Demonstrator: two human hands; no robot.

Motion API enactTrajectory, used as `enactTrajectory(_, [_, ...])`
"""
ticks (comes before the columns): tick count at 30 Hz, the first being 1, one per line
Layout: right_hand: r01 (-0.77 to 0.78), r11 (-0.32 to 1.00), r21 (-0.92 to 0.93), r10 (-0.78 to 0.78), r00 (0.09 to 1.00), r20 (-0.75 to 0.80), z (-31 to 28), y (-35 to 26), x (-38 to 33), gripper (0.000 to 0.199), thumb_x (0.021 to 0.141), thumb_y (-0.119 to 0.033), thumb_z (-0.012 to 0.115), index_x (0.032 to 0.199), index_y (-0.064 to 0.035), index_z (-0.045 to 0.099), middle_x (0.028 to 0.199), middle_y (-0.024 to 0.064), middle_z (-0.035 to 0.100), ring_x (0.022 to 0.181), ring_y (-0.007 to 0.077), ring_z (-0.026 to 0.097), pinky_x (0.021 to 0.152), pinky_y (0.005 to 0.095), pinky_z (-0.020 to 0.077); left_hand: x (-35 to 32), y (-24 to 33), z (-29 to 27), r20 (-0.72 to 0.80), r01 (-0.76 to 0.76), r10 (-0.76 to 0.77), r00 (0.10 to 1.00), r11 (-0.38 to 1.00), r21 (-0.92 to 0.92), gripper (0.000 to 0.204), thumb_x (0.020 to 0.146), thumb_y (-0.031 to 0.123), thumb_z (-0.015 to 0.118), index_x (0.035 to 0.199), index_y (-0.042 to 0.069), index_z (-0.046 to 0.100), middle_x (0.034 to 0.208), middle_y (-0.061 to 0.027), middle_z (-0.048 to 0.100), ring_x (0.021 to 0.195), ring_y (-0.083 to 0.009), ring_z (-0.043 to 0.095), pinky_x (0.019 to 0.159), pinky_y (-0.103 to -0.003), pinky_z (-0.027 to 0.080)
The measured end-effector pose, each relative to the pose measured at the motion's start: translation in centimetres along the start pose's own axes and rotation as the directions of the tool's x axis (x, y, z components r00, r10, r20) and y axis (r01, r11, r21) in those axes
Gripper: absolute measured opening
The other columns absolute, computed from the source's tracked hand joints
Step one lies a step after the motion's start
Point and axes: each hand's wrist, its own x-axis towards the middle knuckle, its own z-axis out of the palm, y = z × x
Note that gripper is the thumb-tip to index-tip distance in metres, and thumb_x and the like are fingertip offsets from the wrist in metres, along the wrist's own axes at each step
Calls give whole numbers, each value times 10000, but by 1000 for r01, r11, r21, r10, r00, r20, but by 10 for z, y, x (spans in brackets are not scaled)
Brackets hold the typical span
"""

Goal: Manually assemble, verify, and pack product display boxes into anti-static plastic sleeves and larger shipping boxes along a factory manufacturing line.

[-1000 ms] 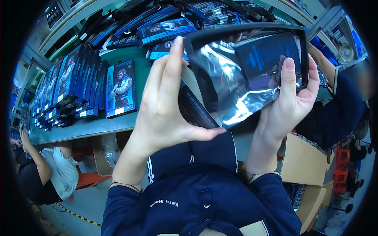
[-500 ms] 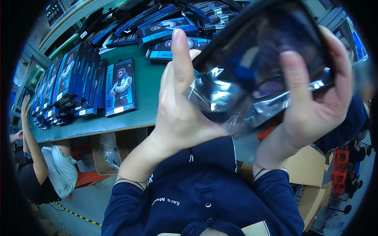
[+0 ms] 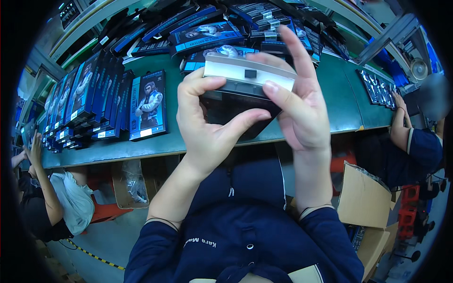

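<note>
A dark, flat cardboard box is held up over the table's front edge. Its end flap stands raised, showing a white inner face with a small black square on it. My left hand is closed around the box's left side, thumb stretched across the lower face. At the right end of the flap, my right hand presses with its thumb; the index finger points up and the other fingers are partly hidden behind. Whatever lies inside the box cannot be made out.
Blue-black printed boxes stand in a row on the green table, one box at its right end. More boxes are heaped behind. Silvery packets lie far right near another person's hand. An open carton sits lower right.
The shiny, film-covered dark item held close before me no longer shows. A box with its white-lined flap raised is now between my hands, lower and farther away. My right hand has moved left.
</note>
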Motion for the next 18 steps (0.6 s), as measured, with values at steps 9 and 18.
enactTrajectory(9, [354,914,-198,-374,924,-78,4,40,-3,258,854,17,708,1060,-14,557,1072,99,592,956,157,594,869,276,480,27,14,-4,32,298,-321,947,831,-470,322,921,-30,634,1129,71,410,1137,-146,626,977,-128,608,842,-241,494])
enactTrajectory(18, [498,795,-345,-516,855,46,-9,71,-17,468,833,-26,762,1173,-76,444,1041,101,577,977,171,590,826,293,499,16,-24,-24,129,107,-58,990,902,-419,481,809,-2,772,1170,64,461,1228,-173,592,1104,-184,585,937,-306,471])
